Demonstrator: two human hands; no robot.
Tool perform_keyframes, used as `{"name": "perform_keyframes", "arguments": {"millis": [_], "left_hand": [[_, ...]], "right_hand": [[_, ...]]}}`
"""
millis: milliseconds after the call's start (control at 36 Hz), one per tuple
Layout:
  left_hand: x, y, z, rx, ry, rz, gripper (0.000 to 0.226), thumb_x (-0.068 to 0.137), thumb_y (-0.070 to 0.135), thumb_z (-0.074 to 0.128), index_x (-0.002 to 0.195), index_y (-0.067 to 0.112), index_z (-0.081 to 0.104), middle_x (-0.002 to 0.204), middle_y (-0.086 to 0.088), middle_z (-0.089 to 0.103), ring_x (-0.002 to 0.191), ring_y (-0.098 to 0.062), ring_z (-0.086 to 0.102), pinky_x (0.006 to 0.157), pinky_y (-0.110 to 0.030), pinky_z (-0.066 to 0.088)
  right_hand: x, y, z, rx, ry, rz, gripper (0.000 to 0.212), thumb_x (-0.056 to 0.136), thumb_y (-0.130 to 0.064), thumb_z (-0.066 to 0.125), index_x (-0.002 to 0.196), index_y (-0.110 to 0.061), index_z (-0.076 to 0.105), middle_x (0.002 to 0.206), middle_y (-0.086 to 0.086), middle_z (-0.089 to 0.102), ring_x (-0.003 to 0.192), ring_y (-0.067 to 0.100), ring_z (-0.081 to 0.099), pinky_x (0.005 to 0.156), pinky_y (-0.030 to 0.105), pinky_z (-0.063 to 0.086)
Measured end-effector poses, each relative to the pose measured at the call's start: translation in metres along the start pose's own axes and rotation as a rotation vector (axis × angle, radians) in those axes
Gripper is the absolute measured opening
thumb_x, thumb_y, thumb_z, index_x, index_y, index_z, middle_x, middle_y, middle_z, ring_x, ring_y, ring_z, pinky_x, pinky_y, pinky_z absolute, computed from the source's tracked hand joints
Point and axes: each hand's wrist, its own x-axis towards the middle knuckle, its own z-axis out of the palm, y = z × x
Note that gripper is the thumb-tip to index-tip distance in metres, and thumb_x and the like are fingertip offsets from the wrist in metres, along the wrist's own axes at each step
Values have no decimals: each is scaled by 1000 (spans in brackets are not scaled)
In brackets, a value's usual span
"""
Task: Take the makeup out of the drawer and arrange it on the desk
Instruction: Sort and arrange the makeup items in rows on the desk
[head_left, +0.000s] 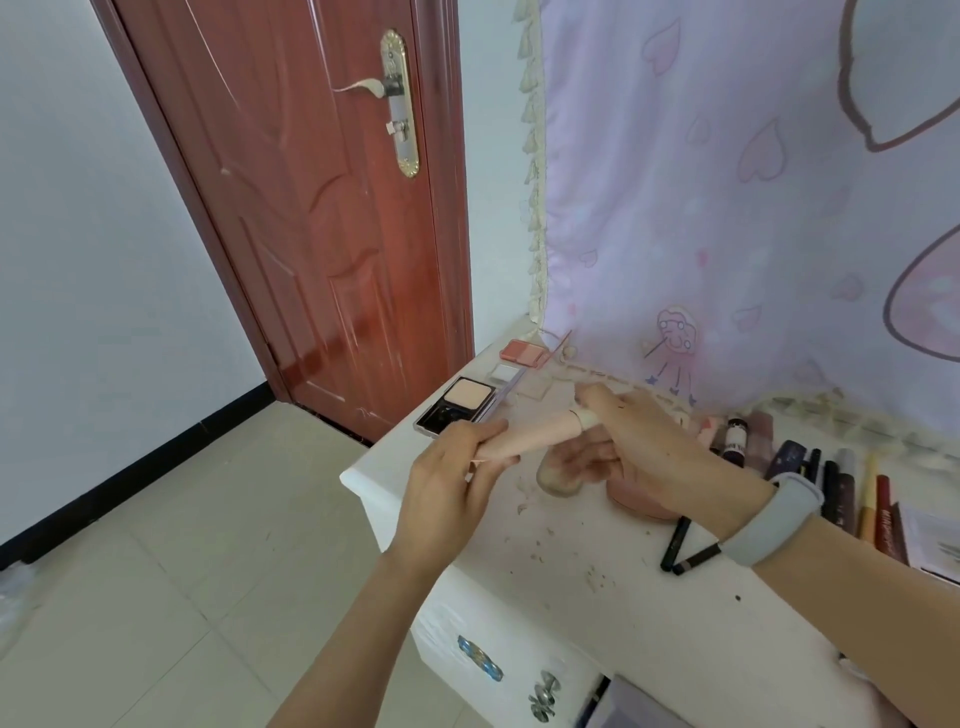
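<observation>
Pink tube (530, 435) held level in the air above the left end of the white desk (597, 582), spanned between both hands. Left hand (452, 480) with fingers (488, 431) curled round the flat crimped end; right hand (644, 441) pinching the cap end at the fingertips, other fingers bent loosely beneath. Probably gripped at both ends to steady and turn it before setting it down among the rest, or to check the cap; impossible to say which. Just beyond the tube, an open powder compact (457, 405) with a pale pan, then a clear case (506, 375) and a pink blush palette (524, 352), laid out in a rough row toward the back corner, likely already arranged. Under the right hand, a round pinkish puff (558, 480) and a pink dish or lid (636, 506), mostly covered by the hand and hard to identify. Two black pencils (685, 551) lying near the right wrist with its grey band (779, 522). To the right, a row of bottles and sticks (841, 478), labels too blurred to read, cut off at the frame edge. Drawer (623, 701) glimpsed open at the bottom edge, contents dark and unreadable. Red door (311, 208) and patterned curtain (727, 208) behind.
</observation>
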Motion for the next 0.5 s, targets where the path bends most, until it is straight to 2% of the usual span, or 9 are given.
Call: {"name": "perform_keyframes", "arguments": {"millis": [28, 83, 167, 194, 250, 333, 417, 444, 500], "left_hand": [[-1, 1, -4, -34, 3, -85, 39, 92, 49, 43, 91, 17, 65, 77, 9, 68, 70, -7, 58, 60, -14, 43], [-3, 3, -7, -164, -14, -293, 27, 86, 50, 45, 76, 29, 59, 60, 12, 63, 53, -8, 55, 52, -16, 41], [-2, -1, -17, -420, -67, -477, 42, 88, 45, 48, 70, 10, 62, 52, -1, 62, 43, -12, 49, 49, -17, 39], [0, -4, -22, -475, -76, -508, 45, 89, 42, 47, 70, 3, 61, 50, -5, 60, 42, -14, 47, 48, -18, 38], [3, -11, -32, -563, -80, -574, 42, 91, 38, 49, 84, -2, 61, 49, -11, 57, 40, -19, 43, 44, -21, 35], [3, -28, -49, -637, -70, -696, 40, 89, 37, 50, 100, 0, 60, 45, -11, 49, 39, -17, 35, 39, -21, 29], [-4, -48, -69, -609, -67, -826, 35, 95, 32, 43, 100, 2, 59, 46, -7, 48, 42, -15, 35, 43, -23, 28], [-7, -55, -75, -575, -51, -856, 32, 97, 31, 42, 97, 4, 59, 48, -8, 50, 44, -15, 37, 47, -25, 30], [-12, -68, -83, -490, -7, -910, 29, 99, 31, 39, 92, 11, 59, 54, -8, 57, 48, -15, 44, 53, -28, 34]], "right_hand": [[0, 2, 1, -91, 29, -34, 30, 94, -22, 42, 81, -1, 59, 52, 8, 64, 37, 17, 54, 36, 16, 38], [2, 4, 4, -225, 87, -136, 31, 95, -25, 43, 75, -7, 59, 40, -2, 52, 31, 12, 40, 34, 15, 32], [4, 4, 13, -338, 57, -344, 20, 95, -25, 45, 87, -18, 61, 49, -6, 53, 41, 7, 43, 42, 14, 36], [4, 6, 15, -409, 27, -429, 16, 95, -24, 45, 96, -19, 60, 59, -3, 58, 47, 6, 47, 48, 15, 40], [5, 11, 16, -627, -31, -572, 18, 96, -22, 45, 112, -18, 53, 79, -1, 62, 63, 7, 52, 63, 22, 42], [8, 17, 13, -856, -20, -707, 20, 96, -20, 46, 116, -22, 49, 78, -22, 53, 71, -6, 48, 66, 14, 36], [11, 12, 10, -674, 31, -721, 23, 95, -13, 49, 104, -33, 43, 101, -15, 57, 81, 1, 56, 74, 22, 44], [12, 11, 9, -587, 35, -723, 27, 94, -10, 51, 101, -35, 41, 106, -14, 57, 83, 2, 58, 74, 19, 45], [13, 11, 9, -545, 44, -708, 24, 92, -10, 53, 103, -29, 42, 104, -14, 58, 76, -8, 56, 68, 8, 40]]}}
